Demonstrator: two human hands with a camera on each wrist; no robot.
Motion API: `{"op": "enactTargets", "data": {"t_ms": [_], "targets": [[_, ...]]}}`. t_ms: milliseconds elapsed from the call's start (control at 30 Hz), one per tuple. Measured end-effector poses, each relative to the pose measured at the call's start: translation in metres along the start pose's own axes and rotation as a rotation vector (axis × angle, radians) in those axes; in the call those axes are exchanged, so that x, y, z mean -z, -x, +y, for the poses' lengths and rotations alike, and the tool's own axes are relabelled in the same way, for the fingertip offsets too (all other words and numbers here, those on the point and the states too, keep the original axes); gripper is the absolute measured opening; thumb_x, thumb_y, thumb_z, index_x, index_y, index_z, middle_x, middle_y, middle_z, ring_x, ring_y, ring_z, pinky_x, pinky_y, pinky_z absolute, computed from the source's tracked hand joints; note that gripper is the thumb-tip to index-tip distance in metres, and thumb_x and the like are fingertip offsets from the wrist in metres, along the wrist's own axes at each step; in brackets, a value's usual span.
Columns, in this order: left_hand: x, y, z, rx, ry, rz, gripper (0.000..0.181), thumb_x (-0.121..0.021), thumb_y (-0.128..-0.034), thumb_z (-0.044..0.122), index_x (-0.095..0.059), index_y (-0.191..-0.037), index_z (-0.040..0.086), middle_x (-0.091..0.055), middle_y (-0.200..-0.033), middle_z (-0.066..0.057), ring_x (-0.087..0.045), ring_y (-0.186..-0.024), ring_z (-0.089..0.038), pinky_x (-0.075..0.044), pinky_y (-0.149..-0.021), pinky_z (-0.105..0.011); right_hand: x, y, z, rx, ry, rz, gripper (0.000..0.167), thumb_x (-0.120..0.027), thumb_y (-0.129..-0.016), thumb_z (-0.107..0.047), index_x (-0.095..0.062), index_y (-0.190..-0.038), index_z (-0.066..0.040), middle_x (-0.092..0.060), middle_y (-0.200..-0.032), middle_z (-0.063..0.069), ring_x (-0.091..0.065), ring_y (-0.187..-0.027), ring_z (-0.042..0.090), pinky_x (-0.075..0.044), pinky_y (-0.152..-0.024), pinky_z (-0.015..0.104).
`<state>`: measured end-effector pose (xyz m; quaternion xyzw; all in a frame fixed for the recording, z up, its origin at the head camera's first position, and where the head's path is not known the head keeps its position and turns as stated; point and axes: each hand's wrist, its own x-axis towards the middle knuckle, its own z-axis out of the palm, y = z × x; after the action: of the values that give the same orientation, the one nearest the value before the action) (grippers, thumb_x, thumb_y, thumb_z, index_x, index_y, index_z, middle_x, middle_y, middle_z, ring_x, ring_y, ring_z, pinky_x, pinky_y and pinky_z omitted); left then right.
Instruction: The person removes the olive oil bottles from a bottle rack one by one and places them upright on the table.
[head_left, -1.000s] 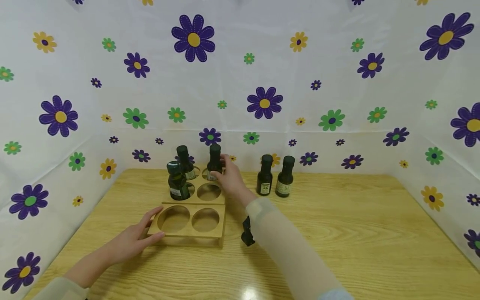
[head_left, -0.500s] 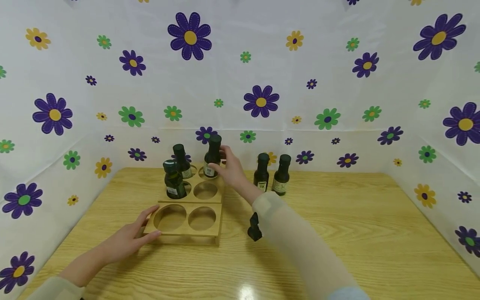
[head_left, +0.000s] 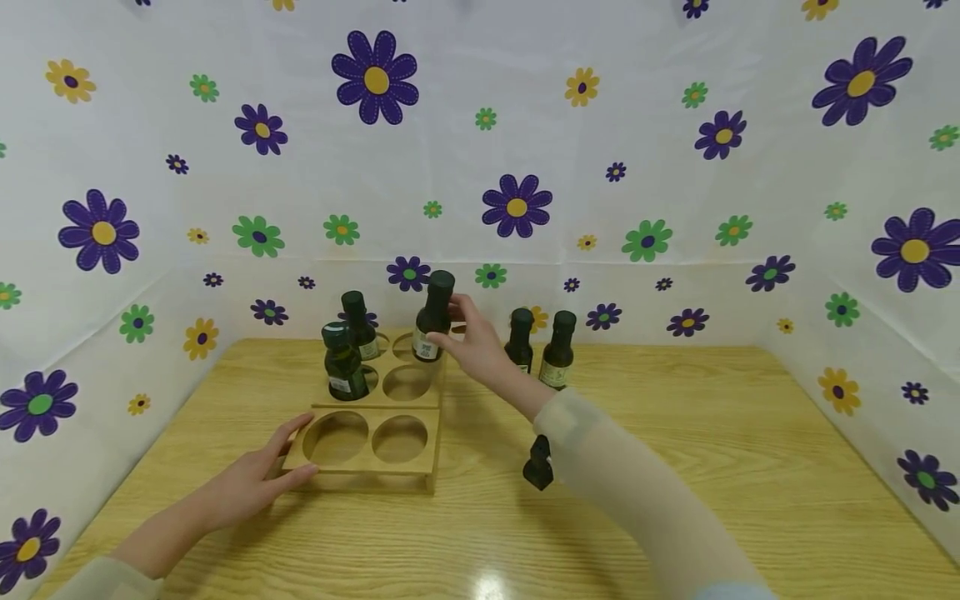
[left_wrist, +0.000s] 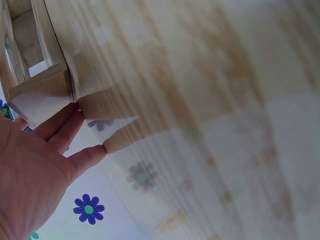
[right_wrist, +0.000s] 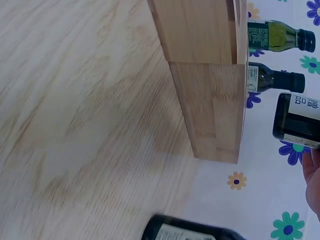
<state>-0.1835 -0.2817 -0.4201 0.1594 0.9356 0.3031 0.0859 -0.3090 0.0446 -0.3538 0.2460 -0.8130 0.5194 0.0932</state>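
My right hand (head_left: 483,346) grips a small dark glass bottle (head_left: 431,325) with a black cap. It is held slightly tilted over the back right hole of a stepped wooden bottle rack (head_left: 360,465). In the right wrist view the bottle's base (right_wrist: 282,117) hangs apart from the rack's side (right_wrist: 215,105). My left hand (head_left: 247,483) rests at the rack's front left corner, thumb along the front edge and straight fingers along the side. In the left wrist view, fingertips of that hand (left_wrist: 30,175) touch the table by the rack.
Two more bottles stand in the rack's left holes: a slim dark one (head_left: 363,329) behind and a green one (head_left: 343,362) ahead of it. Two dark bottles (head_left: 557,354) stand on the table to the right. A black device (head_left: 537,464) hangs under my right wrist.
The bottle in my right hand has risen out of the rack's back right hole and moved a little right and nearer. My left hand has stayed at the rack's corner.
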Motion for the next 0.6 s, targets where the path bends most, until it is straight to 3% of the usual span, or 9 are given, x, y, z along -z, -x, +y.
{"op": "enactTargets", "data": {"t_ms": [200, 433, 600], "targets": [[-0.001, -0.001, -0.002, 0.002, -0.002, -0.003, 0.077, -0.053, -0.0984, 0.046, -0.009, -0.156, 0.021, -0.038, -0.138, -0.041, -0.040, -0.126, -0.053, -0.043, -0.087, -0.062, 0.018, 0.014, 0.003, 0.027, 0.024, -0.022, 0.055, -0.072, -0.090, -0.012, -0.044, -0.136, -0.001, -0.058, -0.123, 0.015, -0.055, -0.114, 0.027, -0.046, -0.095, 0.040], [-0.001, -0.002, -0.005, 0.007, 0.001, -0.009, 0.078, -0.053, -0.0982, 0.047, -0.008, -0.156, 0.022, -0.039, -0.138, -0.040, -0.041, -0.125, -0.053, -0.042, -0.088, -0.063, 0.035, 0.038, 0.007, 0.114, 0.046, -0.062, 0.050, -0.072, -0.088, -0.007, -0.047, -0.131, 0.000, -0.060, -0.116, 0.017, -0.057, -0.110, 0.030, -0.048, -0.091, 0.045], [-0.001, -0.002, -0.005, -0.001, -0.002, -0.002, 0.078, -0.054, -0.0984, 0.046, -0.008, -0.156, 0.022, -0.038, -0.139, -0.040, -0.041, -0.126, -0.053, -0.043, -0.087, -0.062, 0.048, 0.053, 0.008, 0.124, 0.057, -0.083, 0.049, -0.072, -0.089, -0.007, -0.047, -0.130, -0.001, -0.060, -0.115, 0.015, -0.058, -0.108, 0.029, -0.048, -0.091, 0.045]]}}
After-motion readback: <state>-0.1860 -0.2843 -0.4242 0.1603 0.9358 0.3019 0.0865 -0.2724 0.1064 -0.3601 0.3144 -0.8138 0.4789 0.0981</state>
